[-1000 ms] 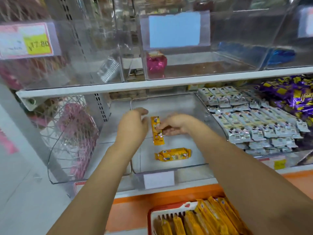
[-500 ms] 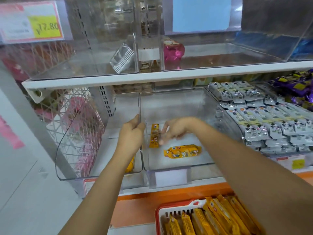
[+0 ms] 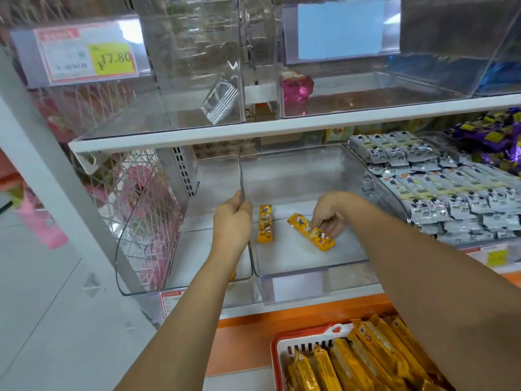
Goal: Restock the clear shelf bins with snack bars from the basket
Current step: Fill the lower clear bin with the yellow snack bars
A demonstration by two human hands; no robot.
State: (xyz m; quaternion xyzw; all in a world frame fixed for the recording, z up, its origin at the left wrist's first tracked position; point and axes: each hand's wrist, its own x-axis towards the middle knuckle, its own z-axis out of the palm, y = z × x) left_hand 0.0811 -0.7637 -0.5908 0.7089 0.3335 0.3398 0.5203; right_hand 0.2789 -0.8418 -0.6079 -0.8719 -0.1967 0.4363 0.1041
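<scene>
Half a second back the right hand (image 3: 329, 215) hovered by the bar at the bin's left wall. Now it sits further right, over the second snack bar (image 3: 311, 232). That bar has turned from lying crosswise to slanting, its far end toward the back left and its near end toward the front right of the bin floor. The thumb and fingers (image 3: 320, 218) of that hand are clamped on the bar's wrapper about midway along it.

The first snack bar (image 3: 265, 223) lies flat on the floor of the middle clear bin (image 3: 310, 266), lengthwise front to back, just beside the bin's left wall. The left hand (image 3: 232, 221) grips the top edge of that wall, where the middle bin meets the left clear bin (image 3: 158, 249), with its fingers curled round the rim. A scrap of yellow wrapper shows in the left bin under the left forearm, mostly hidden.

Below the shelf's front edge, a red-rimmed basket (image 3: 282, 348) holds a tight row of yellow snack bars (image 3: 366, 359).

Just right of the middle bin, another bin is stacked with grey packets (image 3: 439, 198), and purple packets (image 3: 493, 136) lie beyond them at the shelf's right end. On the shelf above sit more clear bins. One holds a pink wrapped item (image 3: 297, 86), and another carries a price tag (image 3: 112, 59) reading 17.80.
</scene>
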